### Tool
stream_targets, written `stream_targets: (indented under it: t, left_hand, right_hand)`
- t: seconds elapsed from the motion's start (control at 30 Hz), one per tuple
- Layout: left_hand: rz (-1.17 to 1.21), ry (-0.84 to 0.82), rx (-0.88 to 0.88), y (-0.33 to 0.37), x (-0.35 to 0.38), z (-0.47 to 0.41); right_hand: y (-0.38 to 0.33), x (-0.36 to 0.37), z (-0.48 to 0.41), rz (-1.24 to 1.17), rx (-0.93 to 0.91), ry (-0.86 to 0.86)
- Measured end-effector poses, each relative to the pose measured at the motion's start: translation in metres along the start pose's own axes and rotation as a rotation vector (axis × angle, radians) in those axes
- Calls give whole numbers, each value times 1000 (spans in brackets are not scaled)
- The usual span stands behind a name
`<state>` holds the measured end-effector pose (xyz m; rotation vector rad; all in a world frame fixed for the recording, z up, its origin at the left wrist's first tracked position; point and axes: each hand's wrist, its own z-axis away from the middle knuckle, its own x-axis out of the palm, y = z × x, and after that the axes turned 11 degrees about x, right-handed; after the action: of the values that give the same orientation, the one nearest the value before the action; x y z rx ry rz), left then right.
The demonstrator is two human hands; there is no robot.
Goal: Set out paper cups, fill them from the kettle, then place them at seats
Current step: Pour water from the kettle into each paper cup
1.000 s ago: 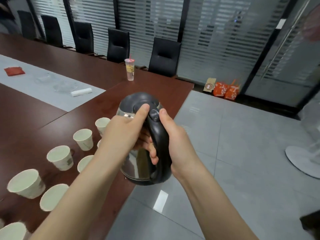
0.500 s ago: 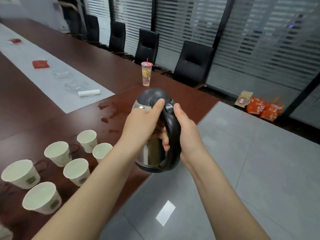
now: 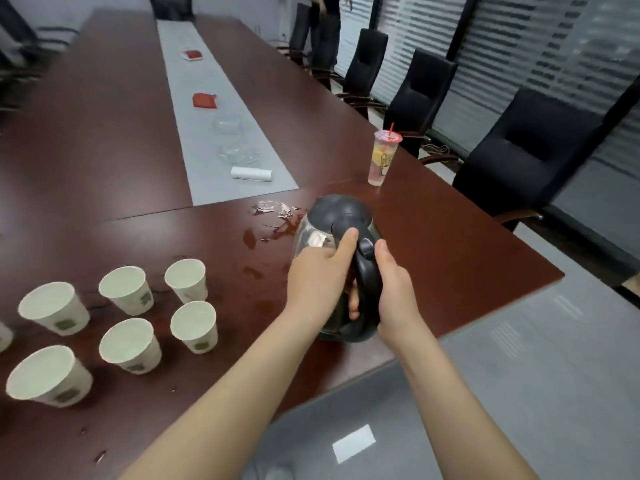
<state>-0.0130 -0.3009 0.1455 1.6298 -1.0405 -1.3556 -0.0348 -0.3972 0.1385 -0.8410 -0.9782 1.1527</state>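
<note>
A steel kettle (image 3: 341,216) with a black lid and handle is over the dark wooden table (image 3: 433,244) near its right corner. My right hand (image 3: 398,292) grips the black handle from the right. My left hand (image 3: 318,278) wraps the kettle from the left, thumb lying up on the lid. Several white paper cups stand upright in two rows to the left, the nearest ones being a cup (image 3: 194,325) and a cup (image 3: 186,279). Whether the kettle's base touches the table is hidden by my hands.
Spilled water (image 3: 273,220) lies on the table just beyond the kettle. A plastic drink cup with a red straw (image 3: 383,157) stands farther back. A grey runner (image 3: 221,109) holds red packets, clear wrappers and a white roll. Black chairs (image 3: 530,157) line the right side. Grey floor lies to the right.
The view has swung left and down the table. The kettle, held in both hands, has moved from over the floor's edge to over the table, beside the cups.
</note>
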Motion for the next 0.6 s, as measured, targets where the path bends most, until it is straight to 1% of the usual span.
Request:
stream_targets:
  t: [0.07,0.17,0.3,0.4,0.6]
  left_hand:
    - [-43,35,-6,-13,7,-14]
    - [-44,73,-50,-39,11,-37]
    - [-58,74,-112,-70,8,-64]
    - [-66,88,-142,-89,3,-78]
    - [-54,96,-142,-113,-2,-85]
  right_hand:
    - [7,0,-28,-26,0,-13]
    - [20,7,-67,-25,13,-38]
    - [34,20,-108,14,22,-62]
    - [44,31,-129,28,33,-85]
    - [63,41,-147,75,18,-149]
